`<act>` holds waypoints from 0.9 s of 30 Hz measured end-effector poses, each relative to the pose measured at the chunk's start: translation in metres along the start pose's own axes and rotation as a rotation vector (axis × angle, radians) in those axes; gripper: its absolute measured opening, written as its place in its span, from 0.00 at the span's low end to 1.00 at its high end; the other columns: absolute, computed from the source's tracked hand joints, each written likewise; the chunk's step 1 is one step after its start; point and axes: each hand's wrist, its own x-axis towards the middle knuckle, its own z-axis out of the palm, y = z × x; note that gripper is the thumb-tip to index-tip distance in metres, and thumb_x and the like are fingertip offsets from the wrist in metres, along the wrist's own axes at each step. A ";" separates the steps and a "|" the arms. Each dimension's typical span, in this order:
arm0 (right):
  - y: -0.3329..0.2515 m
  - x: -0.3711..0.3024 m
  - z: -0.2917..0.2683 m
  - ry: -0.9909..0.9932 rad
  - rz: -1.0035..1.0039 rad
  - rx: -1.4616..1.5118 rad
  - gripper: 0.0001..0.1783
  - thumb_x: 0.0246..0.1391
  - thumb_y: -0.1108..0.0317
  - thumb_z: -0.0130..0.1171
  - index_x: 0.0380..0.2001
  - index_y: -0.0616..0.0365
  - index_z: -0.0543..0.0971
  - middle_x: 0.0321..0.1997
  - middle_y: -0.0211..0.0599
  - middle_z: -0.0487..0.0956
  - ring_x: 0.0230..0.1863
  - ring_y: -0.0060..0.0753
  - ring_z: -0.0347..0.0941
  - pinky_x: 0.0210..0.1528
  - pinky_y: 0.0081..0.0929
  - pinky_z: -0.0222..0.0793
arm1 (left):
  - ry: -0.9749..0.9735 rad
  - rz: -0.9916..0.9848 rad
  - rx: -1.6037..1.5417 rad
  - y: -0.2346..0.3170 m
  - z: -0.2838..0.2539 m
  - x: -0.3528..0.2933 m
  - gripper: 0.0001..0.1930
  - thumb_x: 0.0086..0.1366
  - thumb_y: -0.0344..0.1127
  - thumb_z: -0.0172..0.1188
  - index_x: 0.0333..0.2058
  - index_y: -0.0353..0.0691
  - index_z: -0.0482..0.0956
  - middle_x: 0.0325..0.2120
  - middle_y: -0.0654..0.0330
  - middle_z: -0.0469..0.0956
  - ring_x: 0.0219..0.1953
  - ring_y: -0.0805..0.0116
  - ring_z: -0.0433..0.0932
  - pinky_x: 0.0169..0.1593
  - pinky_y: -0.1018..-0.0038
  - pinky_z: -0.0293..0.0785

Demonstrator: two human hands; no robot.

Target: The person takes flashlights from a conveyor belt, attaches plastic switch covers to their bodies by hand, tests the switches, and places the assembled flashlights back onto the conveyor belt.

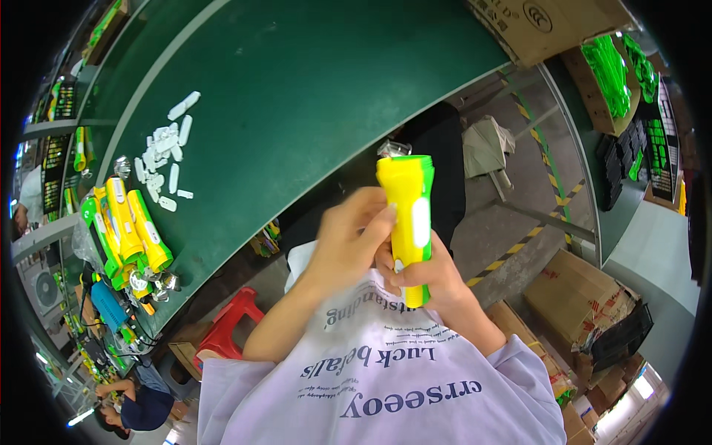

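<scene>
A yellow and green flashlight body [406, 193] stands nearly upright before my chest, its wide head pointing away from me. A long white strip [421, 222] sits on its side, with a small white spot lower down. My right hand [430, 274] is wrapped round the lower part of the handle. My left hand [348, 237], slightly blurred, has its bent fingers and thumb closed against the left side of the body; some fingertips are hidden behind it. Just beyond the head shows a shiny, clear-silver reflector piece [394, 149], and what supports it is hidden.
On the green table [297, 96] lies a pile of small white plastic parts [159, 152]. Several yellow and green flashlight bodies [122, 222] lie at its left end. A red stool [231, 322] stands at lower left. Cardboard boxes [578, 304] and a bin of green parts [608, 78] are at right.
</scene>
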 end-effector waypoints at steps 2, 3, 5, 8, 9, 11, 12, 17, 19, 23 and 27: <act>-0.023 0.007 0.012 0.127 -0.249 -0.704 0.26 0.32 0.79 0.62 0.41 0.60 0.70 0.24 0.37 0.73 0.24 0.31 0.71 0.30 0.30 0.70 | 0.292 0.297 0.336 0.019 -0.028 -0.013 0.11 0.57 0.33 0.64 0.37 0.34 0.77 0.31 0.56 0.79 0.31 0.70 0.78 0.37 0.75 0.75; -0.029 0.010 0.014 0.191 -0.391 -1.026 0.25 0.34 0.77 0.62 0.42 0.59 0.70 0.22 0.40 0.74 0.24 0.34 0.73 0.31 0.30 0.70 | 0.392 0.359 0.454 0.031 -0.045 -0.021 0.13 0.55 0.34 0.65 0.37 0.34 0.77 0.33 0.55 0.79 0.32 0.68 0.77 0.37 0.75 0.74; -0.048 0.021 0.019 0.168 -0.608 -1.435 0.24 0.33 0.76 0.63 0.40 0.57 0.72 0.24 0.46 0.76 0.27 0.52 0.76 0.30 0.39 0.70 | 0.428 0.543 0.502 0.050 -0.075 -0.031 0.17 0.59 0.38 0.60 0.43 0.32 0.75 0.42 0.52 0.77 0.42 0.63 0.76 0.47 0.68 0.72; -0.075 0.033 0.043 -0.003 -0.672 -1.725 0.22 0.32 0.76 0.62 0.38 0.57 0.72 0.24 0.43 0.77 0.28 0.51 0.76 0.28 0.42 0.69 | 0.208 0.841 1.120 0.101 -0.092 -0.025 0.30 0.55 0.52 0.66 0.48 0.33 0.75 0.47 0.48 0.76 0.49 0.53 0.75 0.55 0.58 0.67; -0.079 0.034 0.055 -0.064 -0.711 -1.847 0.21 0.31 0.76 0.62 0.36 0.57 0.73 0.25 0.41 0.77 0.28 0.48 0.76 0.27 0.40 0.68 | 0.104 0.831 1.276 0.108 -0.087 -0.022 0.34 0.53 0.57 0.66 0.49 0.33 0.74 0.49 0.47 0.76 0.50 0.51 0.75 0.58 0.56 0.65; -0.086 0.035 0.077 -0.147 -0.768 -1.978 0.20 0.31 0.76 0.62 0.35 0.56 0.74 0.25 0.39 0.77 0.27 0.45 0.76 0.26 0.38 0.68 | 0.116 0.799 1.324 0.113 -0.082 -0.020 0.35 0.49 0.56 0.69 0.48 0.34 0.75 0.42 0.52 0.78 0.47 0.55 0.76 0.61 0.54 0.62; -0.089 0.034 0.088 -0.180 -0.861 -2.084 0.19 0.31 0.76 0.62 0.34 0.56 0.74 0.26 0.37 0.77 0.28 0.43 0.76 0.25 0.36 0.68 | -0.025 0.624 1.369 0.112 -0.085 -0.023 0.32 0.48 0.51 0.70 0.47 0.34 0.74 0.38 0.53 0.77 0.44 0.56 0.76 0.62 0.54 0.62; -0.111 0.029 0.111 -0.211 -1.252 -1.810 0.16 0.37 0.65 0.67 0.32 0.58 0.77 0.25 0.35 0.76 0.25 0.38 0.73 0.24 0.34 0.67 | 0.167 0.642 1.278 0.091 -0.098 -0.033 0.26 0.41 0.34 0.71 0.41 0.35 0.73 0.29 0.56 0.75 0.35 0.56 0.75 0.58 0.55 0.67; -0.105 0.039 0.091 -0.076 -1.310 -1.360 0.11 0.49 0.63 0.60 0.26 0.61 0.78 0.24 0.41 0.77 0.18 0.36 0.69 0.22 0.30 0.63 | 0.228 0.650 1.272 0.081 -0.086 -0.036 0.26 0.42 0.33 0.70 0.42 0.34 0.74 0.29 0.55 0.75 0.34 0.57 0.75 0.54 0.55 0.70; -0.086 0.047 0.091 0.126 -1.337 -0.980 0.21 0.61 0.65 0.45 0.19 0.65 0.77 0.17 0.38 0.74 0.16 0.29 0.65 0.20 0.26 0.57 | 0.476 0.728 1.343 0.060 -0.062 -0.040 0.27 0.44 0.35 0.69 0.44 0.30 0.74 0.33 0.54 0.75 0.33 0.58 0.75 0.47 0.56 0.72; -0.079 0.051 0.085 0.158 -1.473 -0.901 0.27 0.65 0.63 0.40 0.16 0.67 0.76 0.15 0.38 0.73 0.15 0.28 0.65 0.19 0.25 0.55 | 0.562 0.843 1.339 0.056 -0.065 -0.037 0.30 0.43 0.34 0.71 0.46 0.31 0.72 0.34 0.53 0.75 0.34 0.57 0.76 0.46 0.57 0.72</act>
